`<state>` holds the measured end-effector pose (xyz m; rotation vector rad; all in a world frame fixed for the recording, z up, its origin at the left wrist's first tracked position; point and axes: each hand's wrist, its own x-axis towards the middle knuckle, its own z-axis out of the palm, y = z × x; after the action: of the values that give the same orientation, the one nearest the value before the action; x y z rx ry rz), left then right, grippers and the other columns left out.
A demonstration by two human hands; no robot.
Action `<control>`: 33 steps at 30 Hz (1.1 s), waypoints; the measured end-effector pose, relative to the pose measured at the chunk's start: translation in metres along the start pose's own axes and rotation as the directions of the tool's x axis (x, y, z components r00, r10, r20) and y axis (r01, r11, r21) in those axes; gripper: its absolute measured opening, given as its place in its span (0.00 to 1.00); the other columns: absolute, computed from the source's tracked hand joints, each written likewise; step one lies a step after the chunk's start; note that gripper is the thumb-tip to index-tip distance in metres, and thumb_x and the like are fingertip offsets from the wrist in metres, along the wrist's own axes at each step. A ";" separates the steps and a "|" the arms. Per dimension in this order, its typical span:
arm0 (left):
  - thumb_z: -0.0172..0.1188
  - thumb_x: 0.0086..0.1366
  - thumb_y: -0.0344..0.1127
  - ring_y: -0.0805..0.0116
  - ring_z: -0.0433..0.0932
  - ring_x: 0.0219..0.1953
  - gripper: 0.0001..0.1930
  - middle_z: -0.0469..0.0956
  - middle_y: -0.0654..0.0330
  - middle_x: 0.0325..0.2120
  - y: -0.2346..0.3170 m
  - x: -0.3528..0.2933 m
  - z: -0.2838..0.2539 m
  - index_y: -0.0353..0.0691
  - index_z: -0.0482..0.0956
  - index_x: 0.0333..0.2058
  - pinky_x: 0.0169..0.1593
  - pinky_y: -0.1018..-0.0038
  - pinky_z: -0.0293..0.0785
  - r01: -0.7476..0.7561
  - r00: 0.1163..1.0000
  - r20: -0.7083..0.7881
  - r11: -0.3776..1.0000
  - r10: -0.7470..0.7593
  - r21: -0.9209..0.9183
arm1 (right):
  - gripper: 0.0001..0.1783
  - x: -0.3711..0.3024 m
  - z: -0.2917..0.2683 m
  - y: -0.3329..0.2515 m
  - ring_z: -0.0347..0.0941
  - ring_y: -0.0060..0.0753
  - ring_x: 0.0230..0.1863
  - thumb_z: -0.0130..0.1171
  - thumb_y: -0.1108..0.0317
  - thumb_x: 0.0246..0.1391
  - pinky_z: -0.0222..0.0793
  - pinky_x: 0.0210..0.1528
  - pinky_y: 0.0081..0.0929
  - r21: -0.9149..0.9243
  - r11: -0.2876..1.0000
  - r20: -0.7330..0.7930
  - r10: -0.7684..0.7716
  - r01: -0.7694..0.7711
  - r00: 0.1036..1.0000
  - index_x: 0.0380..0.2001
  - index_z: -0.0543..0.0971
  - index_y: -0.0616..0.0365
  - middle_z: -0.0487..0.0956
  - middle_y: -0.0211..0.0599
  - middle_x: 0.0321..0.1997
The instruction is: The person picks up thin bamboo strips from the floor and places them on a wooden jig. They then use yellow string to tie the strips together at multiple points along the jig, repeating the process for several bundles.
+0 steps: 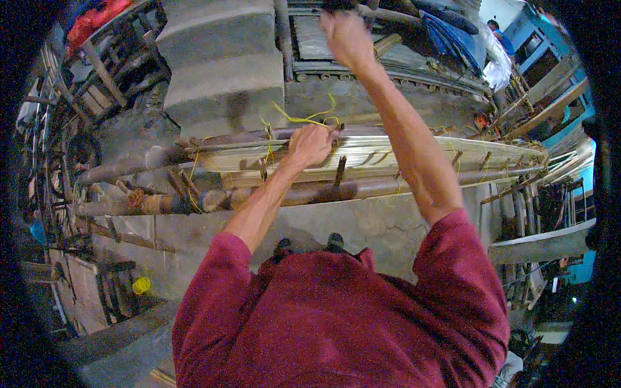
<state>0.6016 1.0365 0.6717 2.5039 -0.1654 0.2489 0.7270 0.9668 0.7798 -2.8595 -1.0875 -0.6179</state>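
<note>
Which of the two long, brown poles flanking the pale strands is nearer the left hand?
The far brown pole, beyond the pale strands; the left hand is close by it. The near brown pole lies toward the maroon sweater.

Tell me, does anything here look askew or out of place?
Mildly: yellow strapping beside the left hand sticks up in loose, crooked ends, untidy against the long, aligned pale strips. A bright yellow object also sits apart at lower left, its kind unclear.
</note>
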 end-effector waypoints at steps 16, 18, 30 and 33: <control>0.47 0.56 0.40 0.55 0.74 0.22 0.13 0.75 0.55 0.18 0.008 0.078 -0.030 0.45 0.77 0.20 0.26 0.63 0.69 -0.003 1.000 0.015 0.914 0.010 -0.407 | 0.05 -0.227 0.054 -0.087 0.66 0.43 0.24 0.50 0.69 0.46 0.62 0.30 0.37 0.781 0.517 -0.180 -0.350 0.350 0.919 0.21 0.70 0.57 0.66 0.40 0.17; 0.47 0.55 0.40 0.56 0.75 0.23 0.11 0.76 0.56 0.20 -0.003 0.100 -0.011 0.46 0.78 0.23 0.28 0.64 0.70 -0.183 0.959 0.233 0.981 0.164 0.060 | 0.06 -0.225 0.049 -0.081 0.67 0.43 0.25 0.51 0.68 0.47 0.62 0.31 0.36 0.715 0.622 -0.089 -0.372 0.319 0.924 0.22 0.71 0.57 0.67 0.40 0.18; 0.49 0.55 0.38 0.49 0.73 0.33 0.09 0.74 0.49 0.30 0.110 0.052 0.066 0.41 0.74 0.32 0.36 0.56 0.68 -0.297 0.954 0.105 0.937 0.281 0.186 | 0.13 -0.243 -0.040 0.062 0.69 0.44 0.24 0.49 0.61 0.50 0.64 0.27 0.34 0.474 0.812 0.075 0.348 -0.341 0.935 0.27 0.72 0.61 0.72 0.46 0.24; 0.50 0.55 0.37 0.51 0.74 0.32 0.09 0.75 0.50 0.26 0.117 0.044 0.087 0.39 0.75 0.30 0.38 0.57 0.65 -0.111 0.988 -0.112 0.994 0.111 0.000 | 0.17 -0.177 -0.043 0.096 0.67 0.40 0.22 0.43 0.60 0.53 0.63 0.27 0.31 0.652 0.758 0.002 0.023 -0.018 1.000 0.24 0.73 0.63 0.72 0.45 0.21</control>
<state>0.6359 0.8888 0.6781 2.4702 -0.2595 0.4331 0.6533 0.7748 0.7657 -2.2446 -1.0072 -0.1762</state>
